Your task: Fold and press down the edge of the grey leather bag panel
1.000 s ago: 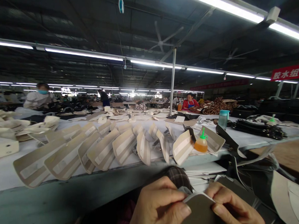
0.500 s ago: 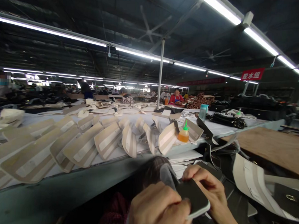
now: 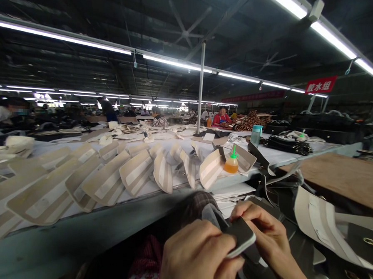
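Dark leather piece (image 3: 241, 236) with its pale edge sat pinched between both hands, low and close to the body. Left hand (image 3: 199, 261) was closed on its near edge, thumb on top and knuckles up. Right hand (image 3: 267, 235) gripped the far side, fingers (image 3: 251, 213) curled over the top. Just beyond the fingertips ran the table edge (image 3: 106, 231), and past it a row of beige cut panels (image 3: 134, 172) lay overlapping. An orange glue bottle (image 3: 231, 162) with a green tip stood further out, ahead of the right fingers, a teal cup (image 3: 256, 134) behind it.
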Demonstrator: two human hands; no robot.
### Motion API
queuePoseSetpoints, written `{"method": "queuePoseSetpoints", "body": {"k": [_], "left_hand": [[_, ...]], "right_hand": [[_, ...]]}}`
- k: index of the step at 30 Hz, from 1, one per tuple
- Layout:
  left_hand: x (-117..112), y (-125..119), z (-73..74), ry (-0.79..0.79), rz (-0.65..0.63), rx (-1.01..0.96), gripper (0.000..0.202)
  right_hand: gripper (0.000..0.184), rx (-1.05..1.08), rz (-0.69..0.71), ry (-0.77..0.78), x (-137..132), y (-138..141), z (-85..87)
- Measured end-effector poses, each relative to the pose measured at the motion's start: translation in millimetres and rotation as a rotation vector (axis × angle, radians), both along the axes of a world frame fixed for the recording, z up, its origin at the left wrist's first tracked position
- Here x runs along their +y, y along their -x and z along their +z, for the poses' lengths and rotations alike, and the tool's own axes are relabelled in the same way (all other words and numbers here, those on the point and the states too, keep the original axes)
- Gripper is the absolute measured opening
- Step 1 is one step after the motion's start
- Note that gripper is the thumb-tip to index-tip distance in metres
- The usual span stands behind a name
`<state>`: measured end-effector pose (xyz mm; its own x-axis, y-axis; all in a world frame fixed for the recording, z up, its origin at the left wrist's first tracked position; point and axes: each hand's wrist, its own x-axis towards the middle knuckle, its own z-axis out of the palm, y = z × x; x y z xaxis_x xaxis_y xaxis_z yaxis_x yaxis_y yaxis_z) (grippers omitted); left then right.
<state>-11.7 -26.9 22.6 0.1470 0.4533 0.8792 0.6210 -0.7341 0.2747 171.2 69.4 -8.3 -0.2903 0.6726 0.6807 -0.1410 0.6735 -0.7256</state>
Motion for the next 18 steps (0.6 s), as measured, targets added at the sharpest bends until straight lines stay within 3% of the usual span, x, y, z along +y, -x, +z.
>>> {"method": "queuePoseSetpoints", "body": {"k": [4,8,13,18], "left_hand": [[-1.5,16.2,6.1,0.156,0.019,0.015,0.008],[1.4,19.0,6.9,0.266,0.011,0.035,0.014],[4.5,10.7,-8.5,0.408,0.015,-0.096,0.015],[-0.7,3.6,-27.7,0.34,0.083,-0.368,0.018]], "right_hand": [[0.014,-0.108,-0.034,-0.096,-12.8,-1.0,16.4],[0.013,-0.203,-0.04,-0.194,-18.0,-4.0,20.1],[0.012,-0.346,-0.057,-0.301,-22.7,-9.2,18.9],[0.011,-0.392,-0.078,-0.355,-30.8,-10.0,23.8]]}}
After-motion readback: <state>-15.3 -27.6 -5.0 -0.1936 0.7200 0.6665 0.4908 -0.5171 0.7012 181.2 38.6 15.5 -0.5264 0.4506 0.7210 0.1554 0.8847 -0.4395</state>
